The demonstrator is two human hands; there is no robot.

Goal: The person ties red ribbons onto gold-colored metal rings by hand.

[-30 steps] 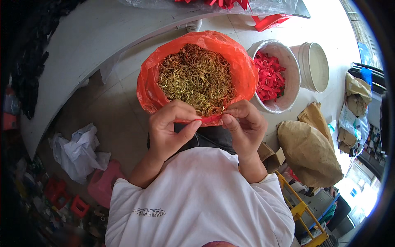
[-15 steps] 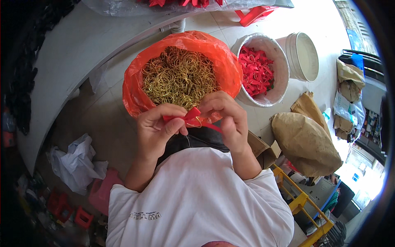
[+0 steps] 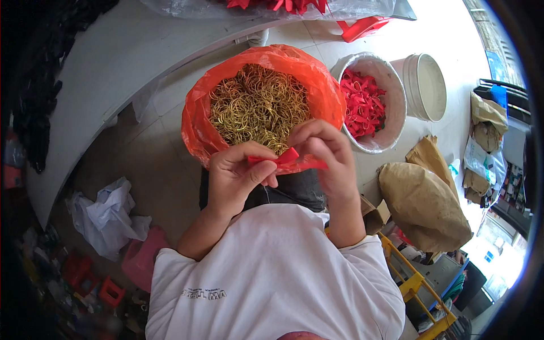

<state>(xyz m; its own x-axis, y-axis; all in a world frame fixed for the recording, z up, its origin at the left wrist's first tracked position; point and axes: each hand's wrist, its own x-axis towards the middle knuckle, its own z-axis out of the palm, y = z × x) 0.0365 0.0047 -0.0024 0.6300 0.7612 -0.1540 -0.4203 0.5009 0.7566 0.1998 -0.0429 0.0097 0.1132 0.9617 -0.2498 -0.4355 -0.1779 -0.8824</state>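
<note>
A red ribbon bow [image 3: 288, 156] is pinched between the thumb and fingers of my left hand [image 3: 242, 170], above the front rim of an orange plastic bag [image 3: 199, 113]. The ribbon's tail reaches right, across to my right hand [image 3: 333, 156]. That hand's thumb and forefinger are curled together just beside the bow; whatever they grip is hidden. Behind both hands, the bag lies open, filled with a heap of gold-coloured wire rings [image 3: 260, 105].
Right of the bag stands a lined white bucket [image 3: 398, 116] of red ribbon pieces [image 3: 362, 102], beside another white bucket [image 3: 422, 88]. A pale table [image 3: 113, 62] curves along the left. Brown sacks [image 3: 422, 204] and a yellow frame [image 3: 416, 277] are at right; crumpled white plastic [image 3: 107, 218] lies left.
My right hand has turned and lifted slightly beside the bow, and its fingers have curled in more. The gold loop seen at the bow earlier is now hard to see. The whole view has shifted slightly.
</note>
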